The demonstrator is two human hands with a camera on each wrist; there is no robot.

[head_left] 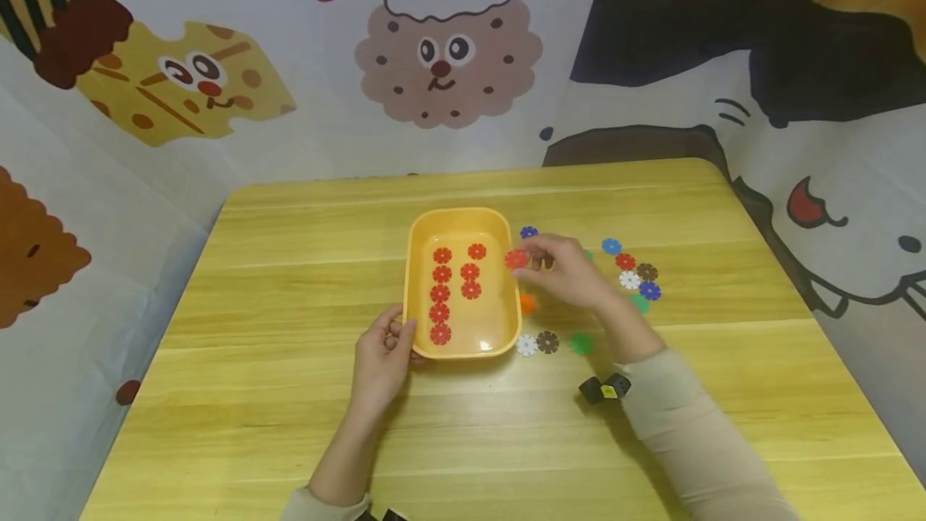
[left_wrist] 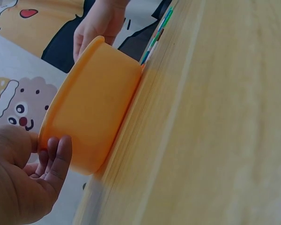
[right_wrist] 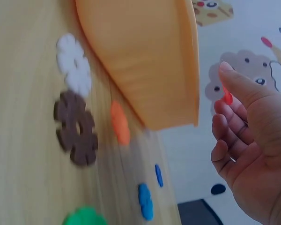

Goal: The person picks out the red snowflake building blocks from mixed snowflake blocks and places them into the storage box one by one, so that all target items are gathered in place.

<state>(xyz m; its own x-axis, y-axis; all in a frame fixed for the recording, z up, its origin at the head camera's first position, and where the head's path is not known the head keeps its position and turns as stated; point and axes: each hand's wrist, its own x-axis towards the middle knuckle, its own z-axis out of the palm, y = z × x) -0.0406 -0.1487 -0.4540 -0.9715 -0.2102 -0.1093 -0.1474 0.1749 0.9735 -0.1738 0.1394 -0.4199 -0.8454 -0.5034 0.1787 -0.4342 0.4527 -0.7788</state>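
Observation:
An orange tray (head_left: 419,264) sits mid-table with several red flower discs (head_left: 440,293) lined up inside. My left hand (head_left: 386,344) holds the tray's near left corner, thumb on the rim, fingers curled against the wall (left_wrist: 91,108). My right hand (head_left: 560,268) hovers just beyond the tray's right rim and pinches a red flower disc (head_left: 516,259) between thumb and fingertips; in the right wrist view only the red disc's edge (right_wrist: 227,97) shows by the fingers.
Loose flower discs lie right of the tray: white (head_left: 526,345), brown (head_left: 547,342), green (head_left: 579,342), orange (head_left: 526,304), blue (head_left: 612,246), red (head_left: 625,261) and others. Cartoon-print cloth walls surround the wooden table (head_left: 289,392).

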